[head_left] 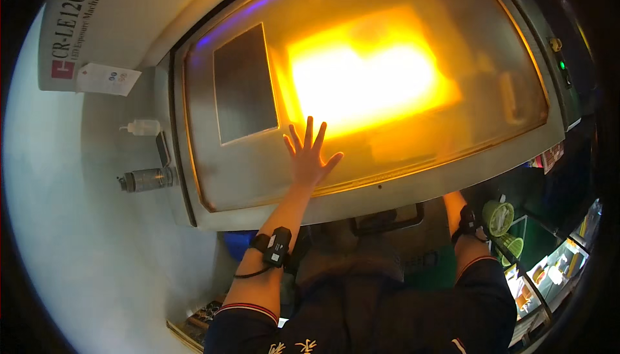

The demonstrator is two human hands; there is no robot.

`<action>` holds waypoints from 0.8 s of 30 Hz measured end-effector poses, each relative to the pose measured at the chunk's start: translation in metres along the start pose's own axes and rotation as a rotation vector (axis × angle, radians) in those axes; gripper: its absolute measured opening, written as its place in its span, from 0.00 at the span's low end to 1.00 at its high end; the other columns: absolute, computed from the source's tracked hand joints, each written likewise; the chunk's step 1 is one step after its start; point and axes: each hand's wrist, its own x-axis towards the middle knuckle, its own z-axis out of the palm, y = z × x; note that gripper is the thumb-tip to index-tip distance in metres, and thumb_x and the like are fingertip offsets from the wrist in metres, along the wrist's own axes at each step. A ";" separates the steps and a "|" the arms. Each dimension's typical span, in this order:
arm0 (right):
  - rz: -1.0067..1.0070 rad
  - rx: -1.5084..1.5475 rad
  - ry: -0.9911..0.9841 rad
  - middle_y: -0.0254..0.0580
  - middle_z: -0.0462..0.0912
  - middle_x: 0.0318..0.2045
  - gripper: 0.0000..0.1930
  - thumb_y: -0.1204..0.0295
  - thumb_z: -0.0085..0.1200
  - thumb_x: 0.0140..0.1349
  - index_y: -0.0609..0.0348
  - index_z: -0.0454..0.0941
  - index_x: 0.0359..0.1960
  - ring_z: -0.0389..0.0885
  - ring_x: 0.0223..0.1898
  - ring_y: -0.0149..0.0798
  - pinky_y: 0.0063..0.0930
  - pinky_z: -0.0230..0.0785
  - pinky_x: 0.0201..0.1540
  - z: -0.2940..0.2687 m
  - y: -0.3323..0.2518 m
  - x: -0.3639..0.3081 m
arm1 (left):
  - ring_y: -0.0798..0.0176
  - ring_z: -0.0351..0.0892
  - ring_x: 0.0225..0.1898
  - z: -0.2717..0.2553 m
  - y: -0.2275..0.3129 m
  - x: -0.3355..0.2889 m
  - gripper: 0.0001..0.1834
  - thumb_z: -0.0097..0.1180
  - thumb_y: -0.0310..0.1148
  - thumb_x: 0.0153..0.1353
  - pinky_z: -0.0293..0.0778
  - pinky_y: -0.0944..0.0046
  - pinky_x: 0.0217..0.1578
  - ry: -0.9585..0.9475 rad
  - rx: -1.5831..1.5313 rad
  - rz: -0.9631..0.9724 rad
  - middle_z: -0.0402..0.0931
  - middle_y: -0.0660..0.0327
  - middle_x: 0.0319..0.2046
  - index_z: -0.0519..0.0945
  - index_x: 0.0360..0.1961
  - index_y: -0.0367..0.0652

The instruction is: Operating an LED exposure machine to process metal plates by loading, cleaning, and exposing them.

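Clear bottle point(147, 180) and white squeeze bottle point(143, 127) at left — then the wide machine panel point(248, 173) across the middle, dark rectangle point(245, 86) on its left part. Left hand point(309, 158) empty, fingers splayed, on or just above panel, near side of yellow glow point(368, 73). Right forearm point(454, 205) reaches panel's near edge — right hand hidden, can't tell its grip. Green baskets point(498, 217) right.

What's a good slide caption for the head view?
Left hand spread open over a yellow-lit panel, near a dark rectangle.
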 end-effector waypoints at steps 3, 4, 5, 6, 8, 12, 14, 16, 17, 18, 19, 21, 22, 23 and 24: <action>0.012 0.024 0.094 0.43 0.83 0.43 0.10 0.68 0.51 0.62 0.50 0.81 0.44 0.79 0.50 0.46 0.43 0.71 0.53 0.021 -0.006 -0.039 | 0.29 0.33 0.74 0.002 0.000 -0.002 0.48 0.42 0.75 0.58 0.32 0.23 0.67 0.013 -0.023 -0.005 0.39 0.61 0.77 0.53 0.75 0.65; 0.009 0.038 0.127 0.43 0.83 0.43 0.10 0.68 0.51 0.63 0.50 0.81 0.44 0.79 0.50 0.46 0.43 0.71 0.53 0.022 -0.010 -0.050 | 0.29 0.33 0.74 0.001 -0.001 -0.003 0.48 0.42 0.75 0.58 0.32 0.23 0.67 0.023 -0.024 -0.008 0.39 0.61 0.77 0.53 0.75 0.65; 0.004 0.048 0.164 0.43 0.83 0.44 0.11 0.68 0.51 0.63 0.50 0.81 0.44 0.79 0.51 0.45 0.43 0.71 0.54 0.021 -0.010 -0.060 | 0.30 0.33 0.74 0.001 0.000 -0.002 0.48 0.42 0.74 0.58 0.31 0.23 0.67 0.031 -0.023 -0.007 0.39 0.61 0.77 0.53 0.74 0.65; 0.008 0.053 0.196 0.43 0.83 0.44 0.11 0.68 0.51 0.63 0.50 0.81 0.44 0.79 0.51 0.45 0.43 0.70 0.55 0.017 -0.012 -0.074 | 0.31 0.33 0.74 0.003 0.002 -0.002 0.48 0.42 0.74 0.57 0.31 0.24 0.67 0.035 -0.028 0.003 0.39 0.61 0.77 0.54 0.74 0.65; 0.029 0.026 0.216 0.43 0.83 0.45 0.11 0.68 0.51 0.63 0.50 0.81 0.45 0.79 0.52 0.45 0.43 0.70 0.55 0.004 -0.007 -0.096 | 0.31 0.32 0.74 0.005 0.008 0.000 0.48 0.42 0.74 0.57 0.30 0.24 0.67 0.052 -0.027 0.014 0.39 0.61 0.77 0.54 0.74 0.64; 0.285 0.161 -0.322 0.48 0.84 0.48 0.21 0.71 0.51 0.59 0.47 0.79 0.55 0.82 0.50 0.53 0.46 0.73 0.52 -0.081 -0.036 -0.137 | 0.30 0.32 0.74 0.005 0.004 -0.004 0.47 0.45 0.71 0.58 0.28 0.25 0.68 0.072 -0.015 0.014 0.40 0.60 0.77 0.56 0.74 0.60; 0.391 0.168 -0.480 0.42 0.84 0.49 0.29 0.73 0.53 0.51 0.30 0.78 0.57 0.83 0.48 0.50 0.43 0.75 0.52 -0.133 -0.051 -0.162 | 0.29 0.32 0.74 0.007 0.001 -0.003 0.46 0.47 0.70 0.58 0.28 0.25 0.68 0.077 0.004 0.002 0.41 0.59 0.77 0.58 0.73 0.58; 0.320 0.075 -0.456 0.38 0.85 0.46 0.29 0.72 0.53 0.50 0.28 0.77 0.57 0.84 0.45 0.49 0.45 0.74 0.51 -0.163 -0.055 -0.203 | 0.30 0.32 0.74 0.006 0.004 -0.001 0.47 0.47 0.69 0.59 0.27 0.25 0.68 0.054 0.025 0.000 0.40 0.60 0.77 0.57 0.74 0.57; 0.283 0.059 -0.465 0.37 0.86 0.46 0.28 0.72 0.54 0.51 0.28 0.78 0.56 0.84 0.45 0.48 0.45 0.74 0.50 -0.181 -0.056 -0.218 | 0.30 0.32 0.74 0.003 0.009 0.000 0.47 0.47 0.69 0.59 0.28 0.25 0.68 0.022 0.032 -0.007 0.40 0.60 0.77 0.57 0.74 0.57; 0.228 0.043 -0.474 0.36 0.86 0.45 0.28 0.71 0.54 0.51 0.28 0.78 0.56 0.85 0.45 0.47 0.45 0.73 0.50 -0.203 -0.065 -0.229 | 0.31 0.32 0.74 0.003 0.006 -0.001 0.47 0.47 0.69 0.59 0.28 0.25 0.68 0.056 0.025 0.000 0.39 0.61 0.77 0.56 0.74 0.58; 0.249 0.025 -0.453 0.36 0.86 0.45 0.28 0.71 0.54 0.51 0.28 0.78 0.56 0.85 0.45 0.47 0.45 0.73 0.50 -0.227 -0.076 -0.236 | 0.31 0.32 0.75 0.003 0.000 -0.004 0.47 0.47 0.69 0.59 0.28 0.25 0.68 0.090 0.027 -0.005 0.38 0.61 0.77 0.55 0.74 0.58; 0.059 -0.021 -0.551 0.38 0.86 0.41 0.25 0.68 0.56 0.55 0.33 0.77 0.57 0.85 0.43 0.46 0.43 0.76 0.45 -0.268 -0.092 -0.241 | 0.31 0.32 0.75 0.000 0.006 -0.003 0.47 0.47 0.69 0.59 0.29 0.26 0.68 0.089 0.017 0.002 0.37 0.61 0.77 0.53 0.75 0.58; 0.074 -0.036 -0.527 0.38 0.86 0.41 0.25 0.68 0.56 0.55 0.33 0.77 0.57 0.85 0.43 0.46 0.43 0.76 0.45 -0.274 -0.094 -0.243 | 0.31 0.31 0.75 -0.005 0.008 -0.003 0.47 0.47 0.68 0.60 0.30 0.26 0.68 -0.033 -0.026 -0.069 0.36 0.59 0.77 0.54 0.75 0.57; -0.050 -0.004 -0.463 0.37 0.86 0.39 0.24 0.69 0.56 0.55 0.34 0.78 0.56 0.85 0.42 0.46 0.42 0.76 0.44 -0.277 -0.096 -0.243 | 0.31 0.31 0.74 -0.009 0.009 -0.001 0.47 0.48 0.68 0.60 0.30 0.27 0.68 -0.158 -0.066 -0.144 0.36 0.58 0.77 0.54 0.75 0.56; -0.179 0.024 -0.405 0.37 0.86 0.38 0.23 0.70 0.56 0.55 0.35 0.78 0.55 0.85 0.41 0.46 0.41 0.76 0.43 -0.284 -0.098 -0.243 | 0.32 0.35 0.74 -0.020 0.016 0.002 0.50 0.49 0.69 0.60 0.34 0.31 0.69 -0.332 -0.131 -0.190 0.36 0.53 0.77 0.51 0.75 0.54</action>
